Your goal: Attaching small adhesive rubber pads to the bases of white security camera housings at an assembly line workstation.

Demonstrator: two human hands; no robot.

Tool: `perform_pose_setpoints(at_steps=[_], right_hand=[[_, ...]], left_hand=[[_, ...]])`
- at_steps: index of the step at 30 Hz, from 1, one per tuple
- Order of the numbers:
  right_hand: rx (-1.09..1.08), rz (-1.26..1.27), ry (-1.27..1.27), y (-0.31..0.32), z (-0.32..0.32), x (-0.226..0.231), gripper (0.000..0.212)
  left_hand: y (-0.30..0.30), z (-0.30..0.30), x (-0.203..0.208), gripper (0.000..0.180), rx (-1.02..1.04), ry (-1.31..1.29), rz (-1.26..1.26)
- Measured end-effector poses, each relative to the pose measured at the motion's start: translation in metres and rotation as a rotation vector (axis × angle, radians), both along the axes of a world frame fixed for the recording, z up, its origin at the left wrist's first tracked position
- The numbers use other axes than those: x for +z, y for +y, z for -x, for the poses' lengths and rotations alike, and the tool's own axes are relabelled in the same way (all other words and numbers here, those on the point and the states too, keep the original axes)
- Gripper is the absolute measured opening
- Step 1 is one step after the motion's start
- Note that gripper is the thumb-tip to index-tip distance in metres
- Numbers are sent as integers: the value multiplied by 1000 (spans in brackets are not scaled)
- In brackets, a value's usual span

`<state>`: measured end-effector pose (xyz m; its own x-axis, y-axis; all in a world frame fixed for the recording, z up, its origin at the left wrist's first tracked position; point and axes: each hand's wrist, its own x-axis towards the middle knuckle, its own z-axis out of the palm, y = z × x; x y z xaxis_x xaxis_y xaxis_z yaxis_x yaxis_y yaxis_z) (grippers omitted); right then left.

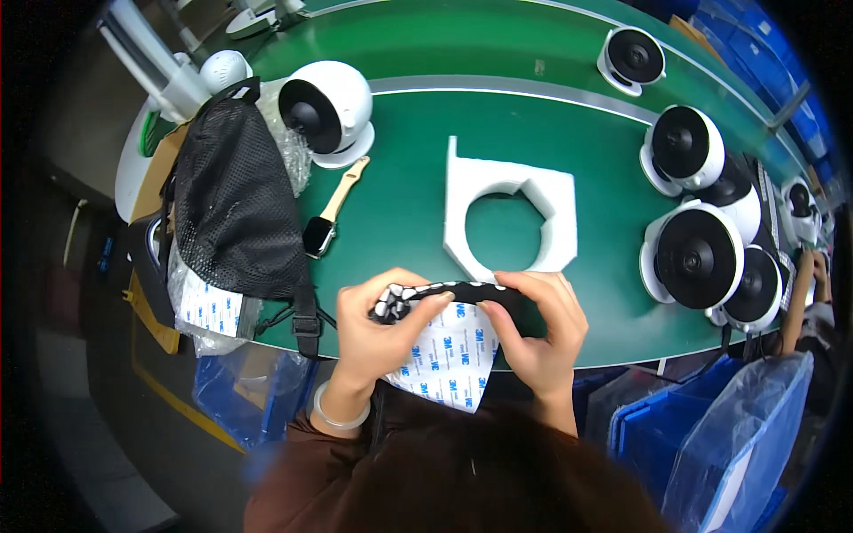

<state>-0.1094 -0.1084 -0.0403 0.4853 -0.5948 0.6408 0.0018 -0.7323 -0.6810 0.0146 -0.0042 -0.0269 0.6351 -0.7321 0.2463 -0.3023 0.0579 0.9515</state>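
Both of my hands are raised at the near edge of the green table, pinching a thin black piece (pixel 475 292) with white patches along its upper edge. My left hand (pixel 380 330) grips its left end, where a black-and-white mottled part shows between thumb and fingers. With thumb and fingers closed, my right hand (pixel 544 330) holds the other end. A white backing sheet (pixel 451 355) with blue print hangs below the black piece, between my hands. Whether the sheet is stuck to the piece I cannot tell. Just beyond stands a white foam block (pixel 560 218) with a large round opening.
A black mesh bag (pixel 235 195) lies at the left, beside a watch (pixel 318 236) with a tan strap. One round white device (pixel 342 107) with a black front stands behind; several similar devices (pixel 697 258) crowd the right. Blue bins (pixel 653 426) sit below; another person's hand (pixel 819 271) shows far right.
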Motion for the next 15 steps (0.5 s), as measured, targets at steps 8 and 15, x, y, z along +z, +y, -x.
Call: perform_pose_setpoints(at_steps=[8,15], right_hand=[[4,-198,-91,5,10,2,15],[93,-209,-73,2,9,-1,17]], left_hand=[[-3,1,7,17,-122,117,26],[4,0,9,13,-99,117,-32]])
